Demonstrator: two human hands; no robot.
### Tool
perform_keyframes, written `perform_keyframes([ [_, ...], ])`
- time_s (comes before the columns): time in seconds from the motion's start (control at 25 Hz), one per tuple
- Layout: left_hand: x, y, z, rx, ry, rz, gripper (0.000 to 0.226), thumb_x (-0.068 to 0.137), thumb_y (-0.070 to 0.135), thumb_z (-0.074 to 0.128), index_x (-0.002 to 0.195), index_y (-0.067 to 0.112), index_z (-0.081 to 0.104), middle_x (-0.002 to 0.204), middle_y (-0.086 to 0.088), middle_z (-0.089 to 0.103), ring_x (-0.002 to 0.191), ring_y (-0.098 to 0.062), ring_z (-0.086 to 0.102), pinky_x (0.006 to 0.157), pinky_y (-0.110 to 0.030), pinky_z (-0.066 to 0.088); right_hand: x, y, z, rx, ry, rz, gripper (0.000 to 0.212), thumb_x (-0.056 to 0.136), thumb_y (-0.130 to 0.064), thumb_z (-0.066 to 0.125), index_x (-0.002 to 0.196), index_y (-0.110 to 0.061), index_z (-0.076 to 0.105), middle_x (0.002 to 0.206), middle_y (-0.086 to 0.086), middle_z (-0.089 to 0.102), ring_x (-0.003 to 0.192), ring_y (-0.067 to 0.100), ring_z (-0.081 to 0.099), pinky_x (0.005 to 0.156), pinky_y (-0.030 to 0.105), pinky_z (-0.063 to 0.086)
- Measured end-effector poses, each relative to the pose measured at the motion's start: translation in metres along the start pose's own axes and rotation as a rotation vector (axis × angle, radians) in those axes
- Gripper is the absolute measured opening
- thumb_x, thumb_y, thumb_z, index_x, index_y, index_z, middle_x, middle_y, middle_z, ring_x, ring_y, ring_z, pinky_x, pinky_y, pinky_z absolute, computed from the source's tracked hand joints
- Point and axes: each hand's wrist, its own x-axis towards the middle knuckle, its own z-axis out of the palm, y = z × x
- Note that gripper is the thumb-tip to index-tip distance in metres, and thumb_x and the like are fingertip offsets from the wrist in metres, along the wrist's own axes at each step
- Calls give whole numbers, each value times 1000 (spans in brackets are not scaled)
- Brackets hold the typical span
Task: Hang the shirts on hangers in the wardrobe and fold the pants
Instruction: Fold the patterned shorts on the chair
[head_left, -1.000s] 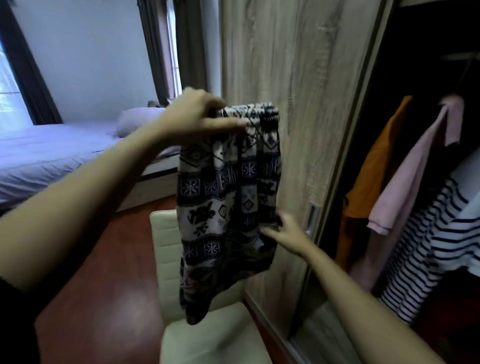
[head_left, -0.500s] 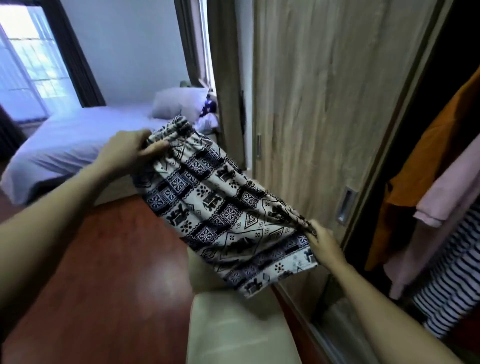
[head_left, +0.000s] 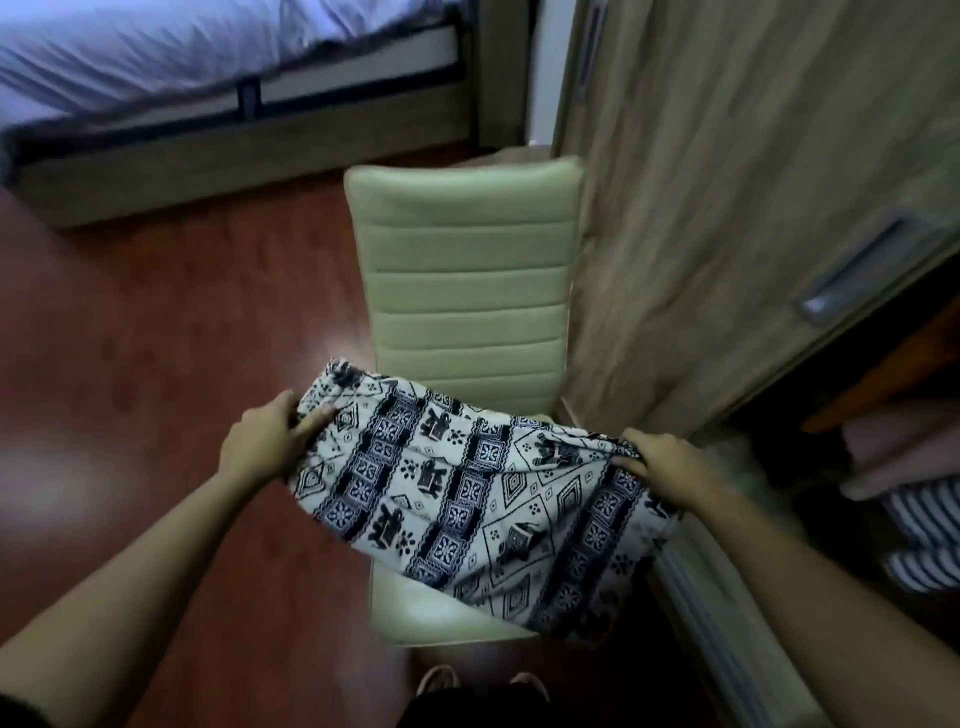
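Note:
The patterned pants (head_left: 467, 493), white with dark blue bands, are stretched flat between both hands low over the seat of a cream chair (head_left: 467, 270). My left hand (head_left: 265, 447) grips the left end of the cloth. My right hand (head_left: 670, 467) pinches the right end. The near edge of the pants droops onto the seat. Inside the wardrobe (head_left: 727, 197) at the right edge hang a striped shirt (head_left: 924, 535), a pink garment (head_left: 904, 457) and an orange one (head_left: 883, 384).
The chair stands against the wooden sliding wardrobe door, which has a metal recessed handle (head_left: 852, 275). A bed (head_left: 208, 67) with pale sheets lies at the top left. Red-brown wood floor (head_left: 156, 364) spreads to the left of the chair. My feet (head_left: 478, 680) show at the bottom.
The pants went from hanging upright from my left hand to being held out flat by both hands and lowered over the chair seat. My view tilted down.

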Motion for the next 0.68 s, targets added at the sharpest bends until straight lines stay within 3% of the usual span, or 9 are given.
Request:
perform_keyframes([
  [0.12,8,-43,102,3,-163,-134,61,72,78,30,75,18,38,78,-11,61,69,-29,59,66,-37,50,61,-2,81,-160,-213,-88,43,95,-48,40,125,-17,43,120,13,59,107,29,58,76,35,45],
  [0.2,18,-75,173,-9,-216,-199,59,77,74,34,81,16,40,80,-10,61,70,-28,59,68,-39,52,108,-5,145,-239,-271,-82,37,95,-41,45,122,-16,47,116,13,60,103,28,60,75,33,47],
  [0.28,32,-97,217,12,-202,-257,58,81,71,35,85,13,40,83,-14,61,73,-31,59,68,-41,50,143,0,199,-355,-70,-159,23,84,-29,65,99,-14,57,90,10,67,78,25,66,60,31,49],
  [0.36,41,-113,241,24,-137,-292,63,79,75,30,86,13,39,85,-20,61,76,-36,59,70,-45,49,167,0,229,-394,19,-138,33,60,-18,82,80,-18,56,67,4,62,56,23,60,50,25,43],
  [0.44,48,-120,250,-8,-104,-316,67,76,77,28,87,13,39,87,-22,61,78,-38,59,73,-48,51,169,-8,242,-302,148,-87,37,60,-15,82,91,-17,61,84,7,65,72,26,63,63,29,42],
  [0.52,50,-113,247,-69,-50,-319,67,77,76,32,94,11,42,93,-23,63,83,-40,60,75,-49,51,151,-19,253,-89,189,-75,46,76,-14,72,118,-6,57,120,19,60,107,35,60,86,42,46],
  [0.6,49,-89,234,-145,33,-337,65,83,67,44,108,8,52,102,-22,65,94,-40,59,80,-45,48,118,-24,268,29,137,-16,51,94,-30,46,134,0,44,142,21,43,129,36,44,104,49,35],
  [0.68,44,-56,221,-240,74,-330,56,84,56,56,116,10,57,107,-17,67,101,-36,60,84,-41,46,87,-32,274,90,-6,55,69,96,-51,11,143,-3,30,153,16,24,141,32,26,115,47,20],
])
